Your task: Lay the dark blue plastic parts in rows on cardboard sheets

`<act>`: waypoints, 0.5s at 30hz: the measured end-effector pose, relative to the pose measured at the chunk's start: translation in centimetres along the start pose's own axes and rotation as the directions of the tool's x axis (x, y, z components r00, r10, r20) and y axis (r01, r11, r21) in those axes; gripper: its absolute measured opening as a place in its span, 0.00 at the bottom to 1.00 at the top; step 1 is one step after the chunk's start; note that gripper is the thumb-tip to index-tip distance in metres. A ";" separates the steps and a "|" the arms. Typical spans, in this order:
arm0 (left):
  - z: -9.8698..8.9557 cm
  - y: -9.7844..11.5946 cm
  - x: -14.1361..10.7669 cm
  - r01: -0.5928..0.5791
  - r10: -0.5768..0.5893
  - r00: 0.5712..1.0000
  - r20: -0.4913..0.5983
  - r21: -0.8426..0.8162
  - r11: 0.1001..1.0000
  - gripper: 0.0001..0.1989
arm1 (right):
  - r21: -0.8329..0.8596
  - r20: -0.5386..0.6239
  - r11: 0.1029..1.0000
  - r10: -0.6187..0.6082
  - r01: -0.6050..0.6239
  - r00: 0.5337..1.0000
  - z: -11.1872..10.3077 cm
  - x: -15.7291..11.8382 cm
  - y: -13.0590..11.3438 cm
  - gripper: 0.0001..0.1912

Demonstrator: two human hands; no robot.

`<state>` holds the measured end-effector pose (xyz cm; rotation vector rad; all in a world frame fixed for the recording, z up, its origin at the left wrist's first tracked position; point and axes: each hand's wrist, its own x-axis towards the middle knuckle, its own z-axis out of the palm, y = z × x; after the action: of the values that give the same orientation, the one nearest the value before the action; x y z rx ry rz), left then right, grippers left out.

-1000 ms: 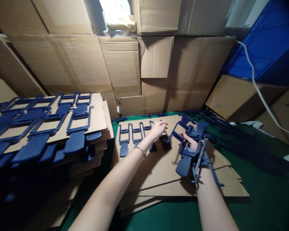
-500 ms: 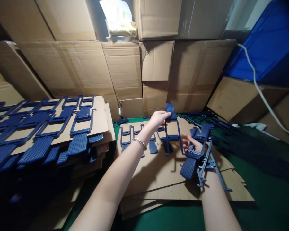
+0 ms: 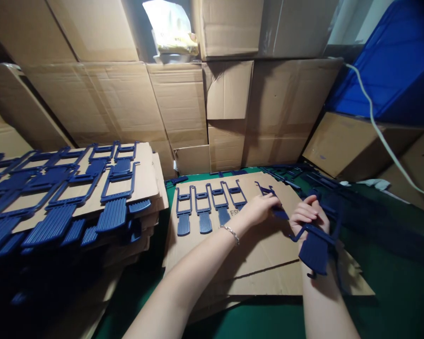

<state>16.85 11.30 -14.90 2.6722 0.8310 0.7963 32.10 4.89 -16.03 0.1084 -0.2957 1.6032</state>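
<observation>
The person is laying dark blue plastic clips with ribbed paddle ends in a row on the flat brown cardboard sheet [image 3: 254,254] that rests on the green table cover [image 3: 392,292]. Four blue clips [image 3: 212,207] already lie side by side near the top edge of the sheet, paddles pointing toward the person. The left hand [image 3: 259,209] is pressing a fifth blue clip [image 3: 268,193] down at the end of that row, with its fingers curled over the clip, touching it. The right hand [image 3: 309,214] has its fingers wrapped around a bundle of more blue clips [image 3: 316,247], and one wide paddle hangs down below the palm. It looks like the putting-down step; the next move would call for pulling one clip loose from the bundle and setting it just beside the last one, straight and in line. The clips look hard and smooth, with thin open frames and ridged flat ends. The cardboard looks dull and a bit bent at the edges. To the left stands a tall stack of cardboard sheets covered with blue clips [image 3: 92,197], and big brown cardboard boxes [image 3: 183,103] form a wall behind.
</observation>
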 end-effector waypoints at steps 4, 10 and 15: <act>1.5 0.4 -0.8 -0.055 0.025 0.978 0.207 0.144 0.988 0.13 | -0.004 0.087 1.000 -0.018 0.019 0.996 0.8 -0.4 0.0 0.08; 1.2 1.9 0.0 -0.031 -0.066 0.948 0.310 0.298 0.954 0.20 | -0.131 0.047 0.991 0.017 -0.011 0.999 1.1 -0.3 0.3 0.07; 1.1 2.0 -0.1 -0.003 -0.130 0.922 0.365 0.343 0.939 0.33 | -0.203 -0.021 0.979 0.029 -0.033 0.999 0.9 0.0 0.5 0.07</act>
<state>18.29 9.58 -15.09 2.9284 1.0166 0.1008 31.47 4.61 -15.27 -0.0676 -0.4473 1.5945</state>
